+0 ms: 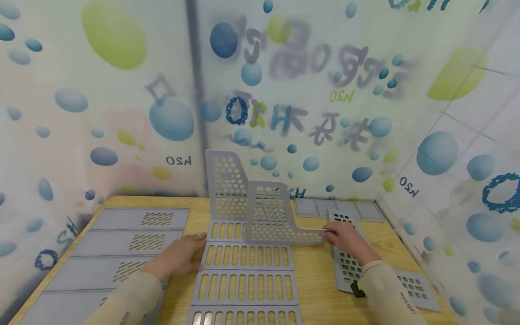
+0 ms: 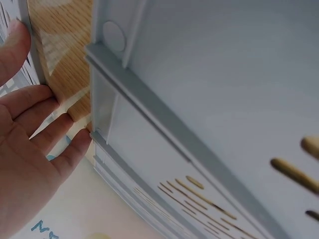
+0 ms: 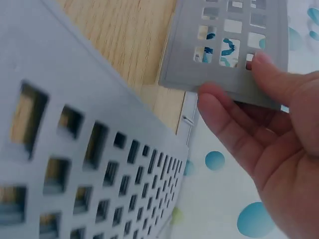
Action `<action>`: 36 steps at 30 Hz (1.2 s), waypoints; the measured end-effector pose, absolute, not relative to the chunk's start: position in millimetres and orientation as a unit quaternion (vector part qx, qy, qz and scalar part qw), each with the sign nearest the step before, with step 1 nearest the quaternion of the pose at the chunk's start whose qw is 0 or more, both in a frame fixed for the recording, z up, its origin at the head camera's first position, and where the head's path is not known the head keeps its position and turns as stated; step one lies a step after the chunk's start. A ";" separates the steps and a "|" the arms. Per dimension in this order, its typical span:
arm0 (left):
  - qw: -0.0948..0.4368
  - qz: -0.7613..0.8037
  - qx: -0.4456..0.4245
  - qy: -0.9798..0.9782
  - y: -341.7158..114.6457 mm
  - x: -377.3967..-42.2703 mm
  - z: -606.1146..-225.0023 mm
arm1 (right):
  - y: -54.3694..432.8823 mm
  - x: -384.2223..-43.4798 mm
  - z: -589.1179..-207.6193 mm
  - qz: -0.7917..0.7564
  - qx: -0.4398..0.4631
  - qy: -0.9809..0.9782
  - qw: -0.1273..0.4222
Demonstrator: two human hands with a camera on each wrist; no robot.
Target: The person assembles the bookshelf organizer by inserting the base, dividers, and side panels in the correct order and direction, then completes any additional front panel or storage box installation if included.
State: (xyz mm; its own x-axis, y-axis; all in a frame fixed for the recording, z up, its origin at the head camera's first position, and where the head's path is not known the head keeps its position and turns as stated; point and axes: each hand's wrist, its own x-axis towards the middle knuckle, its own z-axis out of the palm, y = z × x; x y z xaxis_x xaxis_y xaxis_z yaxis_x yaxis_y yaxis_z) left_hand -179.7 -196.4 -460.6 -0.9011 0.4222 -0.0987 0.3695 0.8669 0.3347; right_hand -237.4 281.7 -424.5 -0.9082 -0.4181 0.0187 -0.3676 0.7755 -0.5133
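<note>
My right hand (image 1: 347,239) pinches the narrow low end of an L-shaped grey perforated side panel (image 1: 290,207), thumb on one face and fingers on the other in the right wrist view. This panel stands upright at the right edge of a flat grey slotted panel (image 1: 248,270). A similar side panel (image 1: 241,174) stands upright at the slotted panel's far left. My left hand (image 1: 180,255) is at the slotted panel's left edge, fingers extended. In the left wrist view, the left hand's thumb (image 2: 15,52) is near that panel's edge.
Grey panels with slanted slits (image 1: 105,241) lie at the left of the wooden table (image 1: 313,271). At the right lie a long perforated panel (image 1: 338,271), a smaller one (image 1: 430,304) and a black piece (image 1: 357,290). Joined grey panels (image 1: 325,207) lie at the back by the patterned curtain (image 1: 284,167).
</note>
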 end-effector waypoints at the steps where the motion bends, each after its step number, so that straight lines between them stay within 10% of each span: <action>1: 0.084 0.157 0.208 0.962 -196.2 -180.1 -460.8 | 280.7 -238.2 -426.4 -0.268 -0.210 0.939 0.043; 36: 0.061 0.191 0.225 0.954 -202.7 -181.8 -467.1 | 198.5 -251.2 -452.2 -0.357 -0.286 0.889 -0.003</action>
